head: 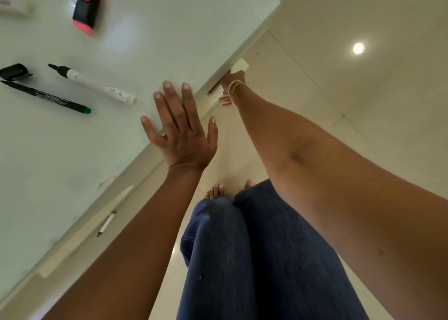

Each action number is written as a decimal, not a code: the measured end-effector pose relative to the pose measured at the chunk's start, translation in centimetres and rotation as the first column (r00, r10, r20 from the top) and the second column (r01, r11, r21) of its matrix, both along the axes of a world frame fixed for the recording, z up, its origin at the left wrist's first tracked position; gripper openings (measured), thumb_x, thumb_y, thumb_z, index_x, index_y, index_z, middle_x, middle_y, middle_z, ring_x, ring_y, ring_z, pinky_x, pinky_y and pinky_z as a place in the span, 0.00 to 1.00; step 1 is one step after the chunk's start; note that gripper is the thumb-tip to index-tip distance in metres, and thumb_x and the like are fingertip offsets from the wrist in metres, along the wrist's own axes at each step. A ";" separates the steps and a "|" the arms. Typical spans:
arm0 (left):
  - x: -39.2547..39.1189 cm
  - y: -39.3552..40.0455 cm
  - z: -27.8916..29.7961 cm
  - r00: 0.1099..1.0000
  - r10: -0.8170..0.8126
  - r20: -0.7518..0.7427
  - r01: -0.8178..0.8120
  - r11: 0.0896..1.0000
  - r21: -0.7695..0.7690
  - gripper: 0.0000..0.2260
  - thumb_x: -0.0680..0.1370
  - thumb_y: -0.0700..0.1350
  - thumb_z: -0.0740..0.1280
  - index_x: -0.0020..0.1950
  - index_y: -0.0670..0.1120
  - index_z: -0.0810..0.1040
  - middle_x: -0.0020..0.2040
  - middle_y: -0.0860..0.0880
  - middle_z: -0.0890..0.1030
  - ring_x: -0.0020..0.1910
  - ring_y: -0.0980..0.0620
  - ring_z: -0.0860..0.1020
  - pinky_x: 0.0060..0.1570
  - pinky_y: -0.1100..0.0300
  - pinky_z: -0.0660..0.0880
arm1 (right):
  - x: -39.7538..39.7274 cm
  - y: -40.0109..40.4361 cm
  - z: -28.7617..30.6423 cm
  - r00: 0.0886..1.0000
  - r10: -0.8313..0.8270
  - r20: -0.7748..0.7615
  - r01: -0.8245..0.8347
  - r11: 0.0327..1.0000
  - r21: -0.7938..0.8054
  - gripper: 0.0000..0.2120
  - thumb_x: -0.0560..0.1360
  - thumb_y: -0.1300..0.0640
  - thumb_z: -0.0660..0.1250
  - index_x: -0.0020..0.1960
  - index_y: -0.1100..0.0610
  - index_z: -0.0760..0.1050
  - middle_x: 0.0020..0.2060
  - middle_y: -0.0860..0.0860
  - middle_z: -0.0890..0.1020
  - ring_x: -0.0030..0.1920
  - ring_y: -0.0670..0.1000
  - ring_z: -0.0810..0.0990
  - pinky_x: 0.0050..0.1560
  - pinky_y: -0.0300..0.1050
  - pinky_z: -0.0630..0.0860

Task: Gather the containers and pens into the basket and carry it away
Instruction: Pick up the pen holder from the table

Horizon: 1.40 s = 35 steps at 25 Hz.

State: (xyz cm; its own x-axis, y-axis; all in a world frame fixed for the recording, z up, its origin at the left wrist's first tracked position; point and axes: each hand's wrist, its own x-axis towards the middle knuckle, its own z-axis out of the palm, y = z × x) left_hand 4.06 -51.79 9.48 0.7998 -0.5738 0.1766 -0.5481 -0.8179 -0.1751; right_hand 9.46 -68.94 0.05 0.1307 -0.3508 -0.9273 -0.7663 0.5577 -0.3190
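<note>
Pens lie on the white table (60,150). A pink highlighter (86,6) with a black band is at the top, blurred. Below it lie an uncapped white marker (94,84), its black cap (14,71) and a black pen with a green end (46,97). A thin white pencil (106,224) rests near the table's front edge. My left hand (180,130) lies flat and open on the table's edge, touching no pen. My right hand (231,89) reaches to the table's side at a dark slot (217,88), its fingers mostly hidden. No basket or container is in view.
The table's corner points toward the upper right. Beside it is a glossy cream tiled floor (327,77) with a lamp's reflection. My legs in blue trousers (254,259) and bare feet stand close to the table's front edge. A small white piece (240,65) shows past my right hand.
</note>
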 end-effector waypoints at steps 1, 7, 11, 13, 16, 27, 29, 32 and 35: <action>0.1 -0.3 -0.9 0.998 0.000 0.067 0.001 1.000 -0.021 0.34 0.75 0.61 0.57 0.76 0.43 0.58 0.73 0.39 0.68 0.72 0.42 0.60 0.69 0.41 0.50 | 0.7 -0.3 -0.9 0.999 -0.051 -0.002 0.051 0.999 0.016 0.24 0.78 0.52 0.57 0.70 0.62 0.62 0.63 0.61 0.75 0.47 0.63 0.83 0.40 0.58 0.80; 0.2 -0.3 -1.2 0.986 0.000 0.166 0.000 1.000 -0.003 0.36 0.75 0.61 0.56 0.77 0.43 0.55 0.72 0.40 0.61 0.71 0.41 0.61 0.69 0.41 0.47 | 1.7 0.4 -2.1 0.975 -0.217 0.042 0.215 0.975 0.061 0.13 0.76 0.58 0.60 0.58 0.62 0.74 0.50 0.63 0.81 0.44 0.62 0.83 0.33 0.64 0.80; -0.8 0.0 2.0 0.987 0.032 -0.157 -0.025 0.999 0.045 0.40 0.74 0.60 0.57 0.79 0.45 0.42 0.76 0.40 0.52 0.75 0.40 0.52 0.71 0.40 0.42 | -2.3 2.8 0.6 0.987 -0.159 -0.021 0.157 0.983 -0.097 0.13 0.74 0.65 0.64 0.57 0.59 0.72 0.53 0.60 0.78 0.50 0.63 0.80 0.33 0.66 0.80; -0.9 0.4 5.0 0.929 0.026 -0.370 -0.003 0.998 0.063 0.42 0.72 0.59 0.59 0.79 0.47 0.41 0.79 0.41 0.47 0.78 0.40 0.47 0.73 0.40 0.42 | -5.9 4.5 3.6 0.984 -0.168 -0.066 0.160 0.981 -0.114 0.09 0.76 0.61 0.62 0.56 0.57 0.71 0.52 0.61 0.78 0.47 0.64 0.82 0.34 0.66 0.81; -0.1 0.7 11.1 0.802 0.013 -0.597 0.040 0.996 0.075 0.42 0.73 0.56 0.62 0.80 0.47 0.43 0.80 0.43 0.43 0.79 0.43 0.45 0.76 0.43 0.49 | -11.7 6.1 9.6 0.980 -0.187 -0.065 0.178 0.977 -0.120 0.05 0.76 0.57 0.61 0.52 0.53 0.70 0.53 0.61 0.80 0.44 0.63 0.83 0.33 0.60 0.82; -3.3 2.4 30.2 -0.031 0.216 -0.976 -0.499 0.843 0.202 0.12 0.80 0.47 0.58 0.55 0.39 0.73 0.53 0.41 0.76 0.49 0.44 0.75 0.48 0.55 0.70 | -17.1 10.4 34.0 0.990 -0.126 0.061 0.134 0.981 -0.140 0.11 0.75 0.64 0.58 0.53 0.50 0.69 0.53 0.62 0.80 0.37 0.60 0.81 0.27 0.45 0.78; -2.3 3.1 31.0 -0.018 0.194 -0.981 -0.561 0.810 0.170 0.19 0.80 0.49 0.60 0.67 0.42 0.71 0.62 0.40 0.77 0.58 0.42 0.76 0.53 0.54 0.72 | -15.3 11.0 35.4 0.986 -0.135 0.092 0.146 0.982 -0.122 0.11 0.76 0.64 0.58 0.54 0.52 0.69 0.53 0.62 0.80 0.34 0.59 0.81 0.27 0.45 0.78; -0.2 4.8 30.6 0.038 0.172 -0.984 -0.598 0.793 0.116 0.23 0.80 0.50 0.61 0.74 0.47 0.65 0.69 0.42 0.73 0.67 0.41 0.72 0.64 0.51 0.71 | -12.1 11.8 35.7 0.980 -0.170 0.100 0.179 0.980 -0.087 0.12 0.76 0.65 0.59 0.57 0.55 0.69 0.53 0.62 0.80 0.35 0.59 0.81 0.27 0.47 0.79; 2.7 6.7 28.8 0.054 0.164 -0.985 -0.581 0.807 0.102 0.22 0.81 0.49 0.60 0.75 0.47 0.65 0.72 0.44 0.70 0.69 0.43 0.70 0.64 0.55 0.68 | -8.1 11.9 33.8 0.976 -0.201 0.080 0.209 0.972 -0.104 0.11 0.76 0.67 0.58 0.54 0.55 0.69 0.51 0.62 0.81 0.37 0.61 0.82 0.31 0.51 0.81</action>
State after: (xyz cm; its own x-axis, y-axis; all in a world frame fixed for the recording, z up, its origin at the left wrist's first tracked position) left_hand 6.80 -45.13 38.29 0.5201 -0.2318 -0.8220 0.3039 -0.8492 0.4318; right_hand 1.39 -57.09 33.82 0.1065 -0.4772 -0.8723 -0.6136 0.6588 -0.4353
